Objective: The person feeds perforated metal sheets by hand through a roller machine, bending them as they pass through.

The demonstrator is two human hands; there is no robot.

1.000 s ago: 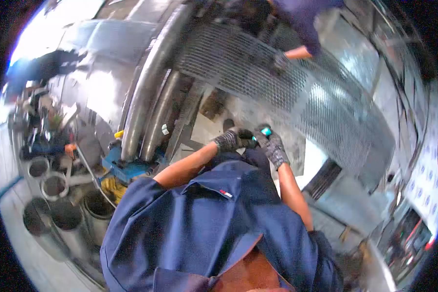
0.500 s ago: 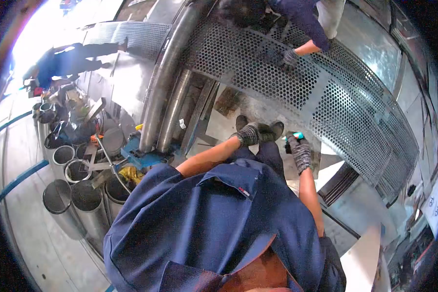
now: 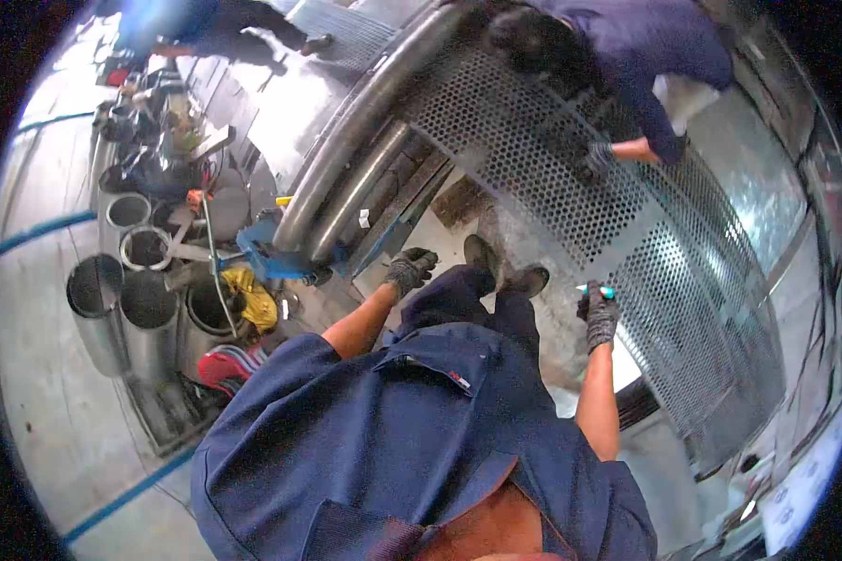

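My left hand (image 3: 410,272), in a dark knitted glove, hangs in the air beside my thigh, near the lower end of the rollers. Its fingers are loosely apart and nothing shows in them. My right hand (image 3: 599,316), gloved as well, is closed around a small teal and white object (image 3: 606,292), too small to identify. It is at the near edge of a large curved perforated metal sheet (image 3: 617,252), which comes out beside the long steel rollers (image 3: 360,187).
A co-worker (image 3: 664,56) bends over the far side of the sheet, a gloved hand on it. Another person (image 3: 225,28) is at the upper left. Metal tubes (image 3: 148,297), a yellow cloth (image 3: 251,297) and a blue machine bracket (image 3: 269,248) are on the left.
My left hand has moved left, away from my right hand, and its fingers have spread. The view has turned and shifted. My right hand still holds the small object.
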